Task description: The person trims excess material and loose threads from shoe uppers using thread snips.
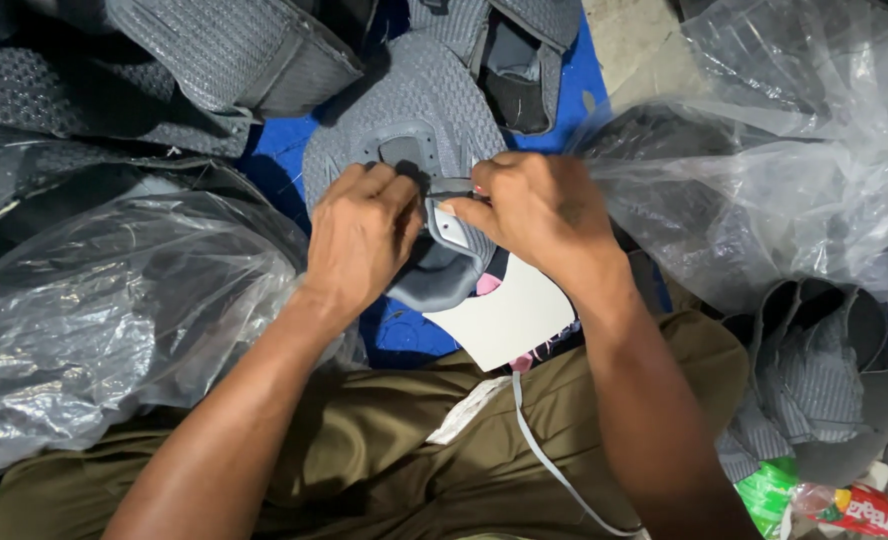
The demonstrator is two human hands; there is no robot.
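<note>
A grey knitted shoe upper [416, 105] lies in front of me over a blue surface. My left hand [361, 232] is closed on its tongue and collar edge from the left. My right hand [536, 208] pinches the same edge from the right, at a small white label [451, 229] on the grey padded tongue. Below the hands, a white card sheet [512, 318] rests on my lap, and a thin grey strap [554, 465] trails across my olive trousers.
Clear plastic bags bulge at the left [94, 310] and at the right [784, 160]. More grey shoe uppers are piled at the top left [214, 50], top centre [509, 60] and lower right [814, 370]. Green and red wrappers [824, 505] lie at the bottom right.
</note>
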